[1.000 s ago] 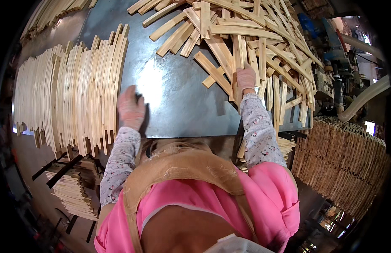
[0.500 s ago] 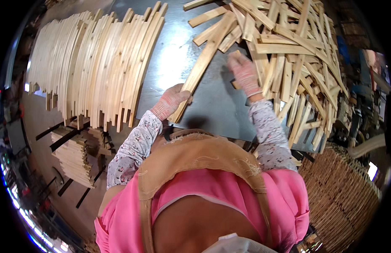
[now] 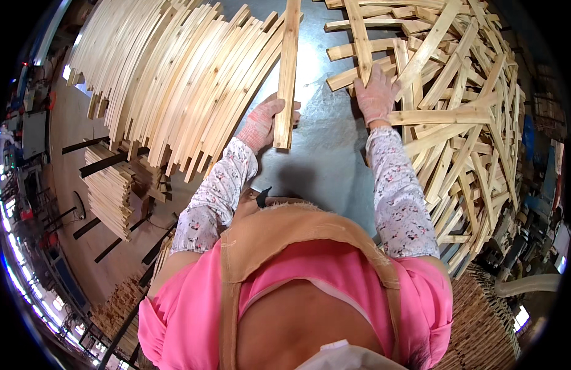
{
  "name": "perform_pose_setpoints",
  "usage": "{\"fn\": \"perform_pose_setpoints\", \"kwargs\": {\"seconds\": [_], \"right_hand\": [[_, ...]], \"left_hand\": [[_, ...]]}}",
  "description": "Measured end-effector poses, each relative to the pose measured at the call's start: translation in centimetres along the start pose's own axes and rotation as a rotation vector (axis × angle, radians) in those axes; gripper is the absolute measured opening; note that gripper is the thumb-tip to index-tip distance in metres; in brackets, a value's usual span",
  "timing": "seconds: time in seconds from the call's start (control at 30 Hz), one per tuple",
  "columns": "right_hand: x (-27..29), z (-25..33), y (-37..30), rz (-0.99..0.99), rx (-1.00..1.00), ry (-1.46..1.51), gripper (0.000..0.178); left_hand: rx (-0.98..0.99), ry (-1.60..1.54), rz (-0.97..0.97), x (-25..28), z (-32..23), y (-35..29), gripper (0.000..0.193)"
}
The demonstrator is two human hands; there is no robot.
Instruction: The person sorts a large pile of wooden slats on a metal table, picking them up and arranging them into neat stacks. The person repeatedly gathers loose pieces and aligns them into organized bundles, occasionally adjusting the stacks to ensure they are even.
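My left hand [image 3: 265,123], in a pinkish knit glove, is closed round the near end of a long pale wooden slat [image 3: 288,74]. That slat points away from me, over the metal table, beside a row of slats [image 3: 174,80] laid side by side on the left. My right hand [image 3: 376,98], gloved alike, is at the left edge of a jumbled pile of slats [image 3: 448,114]. Its thumb and fingers are closed about the near end of another wooden slat [image 3: 359,40], which stretches away across the pile. The fingertips are partly hidden.
The grey metal table [image 3: 322,160] lies between the row and the pile. Below its left side, a stack of slats [image 3: 110,191] sits near dark metal bars [image 3: 103,163]. More stacked wood [image 3: 482,314] stands at the lower right, near a pale hose [image 3: 529,283].
My left hand has swung its slat leftward and more upright, close to the row. My right hand has moved up to a slat end at the pile. The view has shifted too.
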State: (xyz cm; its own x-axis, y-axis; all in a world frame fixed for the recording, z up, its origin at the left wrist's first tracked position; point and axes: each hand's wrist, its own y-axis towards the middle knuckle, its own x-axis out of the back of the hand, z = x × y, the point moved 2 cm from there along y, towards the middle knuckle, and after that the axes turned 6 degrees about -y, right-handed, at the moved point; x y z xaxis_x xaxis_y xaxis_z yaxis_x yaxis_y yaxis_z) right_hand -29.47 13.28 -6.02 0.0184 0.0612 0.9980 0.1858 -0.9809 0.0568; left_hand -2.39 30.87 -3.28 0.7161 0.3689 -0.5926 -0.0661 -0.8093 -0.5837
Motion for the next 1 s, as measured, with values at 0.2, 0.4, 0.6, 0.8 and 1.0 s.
{"fn": "perform_pose_setpoints", "kwargs": {"seconds": [0.2, 0.4, 0.6, 0.8, 1.0], "right_hand": [[5.1, 7.6, -9.2, 0.304, -0.057, 0.557, 0.076], [-3.1, 24.7, -21.9, 0.726, 0.525, 0.593, 0.075], [-4.7, 22.6, -17.5, 1.331, -0.208, 1.715, 0.04], [5.0, 16.8, -12.3, 0.726, -0.374, 1.74, 0.028], [9.7, 1.9, 4.5, -0.223, 0.327, 0.501, 0.017]], "left_hand": [[-0.06, -0.074, -0.02, 3.5, -2.1, -0.1, 0.052], [-0.123, -0.048, 0.037, 3.0, -5.5, -1.3, 0.054], [-0.134, 0.226, -0.056, 2.5, -8.2, -2.4, 0.06], [-0.089, 0.28, 0.138, 0.3, -5.6, 3.4, 0.05], [-0.175, 0.796, 0.141, -3.7, -2.0, 7.2, 0.059]]}}
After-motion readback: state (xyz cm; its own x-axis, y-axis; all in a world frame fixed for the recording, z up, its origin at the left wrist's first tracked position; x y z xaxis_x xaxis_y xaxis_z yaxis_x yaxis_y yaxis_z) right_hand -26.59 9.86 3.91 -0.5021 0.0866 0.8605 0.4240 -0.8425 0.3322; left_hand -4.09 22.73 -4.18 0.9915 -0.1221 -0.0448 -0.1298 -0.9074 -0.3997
